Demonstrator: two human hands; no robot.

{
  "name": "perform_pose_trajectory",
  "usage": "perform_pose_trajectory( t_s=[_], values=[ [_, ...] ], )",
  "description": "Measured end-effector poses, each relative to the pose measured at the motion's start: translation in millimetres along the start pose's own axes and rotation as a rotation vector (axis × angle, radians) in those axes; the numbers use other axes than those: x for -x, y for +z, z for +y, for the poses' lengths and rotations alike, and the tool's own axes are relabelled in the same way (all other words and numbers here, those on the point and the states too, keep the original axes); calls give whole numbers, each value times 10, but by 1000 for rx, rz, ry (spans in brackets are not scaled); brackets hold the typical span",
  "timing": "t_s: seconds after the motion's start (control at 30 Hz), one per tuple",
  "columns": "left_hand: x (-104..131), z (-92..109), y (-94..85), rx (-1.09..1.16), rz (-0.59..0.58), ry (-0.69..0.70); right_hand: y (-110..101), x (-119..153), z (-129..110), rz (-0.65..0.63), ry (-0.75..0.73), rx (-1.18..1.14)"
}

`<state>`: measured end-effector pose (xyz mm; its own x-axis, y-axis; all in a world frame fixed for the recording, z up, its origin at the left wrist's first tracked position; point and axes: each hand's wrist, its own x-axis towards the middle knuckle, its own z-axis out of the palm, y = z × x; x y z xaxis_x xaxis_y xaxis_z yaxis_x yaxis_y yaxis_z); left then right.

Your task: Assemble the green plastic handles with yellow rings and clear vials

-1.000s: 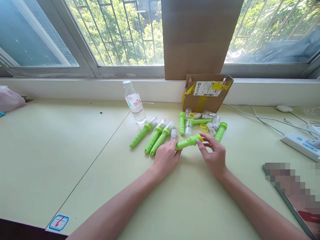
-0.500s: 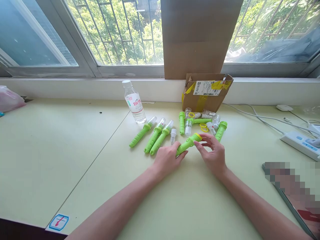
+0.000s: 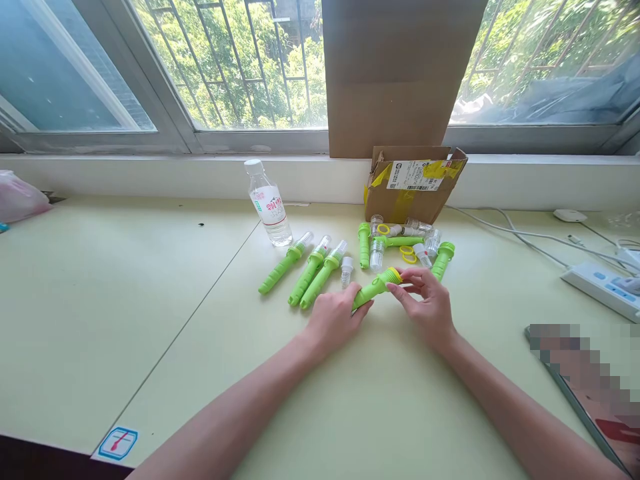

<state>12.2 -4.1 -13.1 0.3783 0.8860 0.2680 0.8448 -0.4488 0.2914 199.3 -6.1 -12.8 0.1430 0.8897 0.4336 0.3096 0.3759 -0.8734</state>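
My left hand (image 3: 336, 313) is wrapped round the lower part of a green flashlight-shaped tube (image 3: 374, 289), which slants up to the right. A yellow ring (image 3: 395, 273) sits at the tube's wide threaded end. At that end the fingers of my right hand (image 3: 425, 303) pinch the ring; the fingertips behind it are partly hidden. Left of my hands lie several green tubes (image 3: 316, 280) with clear tops. Just beyond my left hand stands a small clear-and-white piece (image 3: 347, 272). Loose green tubes (image 3: 364, 245), yellow rings (image 3: 408, 255) and clear caps (image 3: 433, 241) are heaped farther back.
A water bottle (image 3: 270, 207) and an opened cardboard box (image 3: 410, 190) stand near the window wall. Cables run to a white power strip (image 3: 603, 290) on the right. A phone (image 3: 565, 383), partly pixelated, lies at the right. A pink bag (image 3: 23, 197) is at far left.
My hands and the green tube have barely moved. The tube's yellow-ringed end has shifted very slightly left, and the right fingers stay on it.
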Motion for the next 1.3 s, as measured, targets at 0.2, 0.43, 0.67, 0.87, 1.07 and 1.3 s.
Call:
perform_pose_trajectory(
  t_s=[0.2, 0.43, 0.67, 0.87, 1.07, 1.3],
  values=[
    [-2, -7, -18, 68, -4, -5, 2, -1, 2, 2, 30, -34],
    [-8, 4, -74, 205, -31, -52, 13, -10, 11, -25, 122, -155],
    [-14, 51, -132, 461, -67, -111, 30, -14, -13, -55, 137, -229],
    [-24, 53, -146, 562, -76, -122, 35, -9, -23, -75, 164, -269],
    [-26, 43, -174, 702, -96, -121, 34, 3, -35, -81, 144, -288],
    [-37, 86, -258, 908, -254, -241, 46, 7, -43, -86, 154, -313]
  ],
)
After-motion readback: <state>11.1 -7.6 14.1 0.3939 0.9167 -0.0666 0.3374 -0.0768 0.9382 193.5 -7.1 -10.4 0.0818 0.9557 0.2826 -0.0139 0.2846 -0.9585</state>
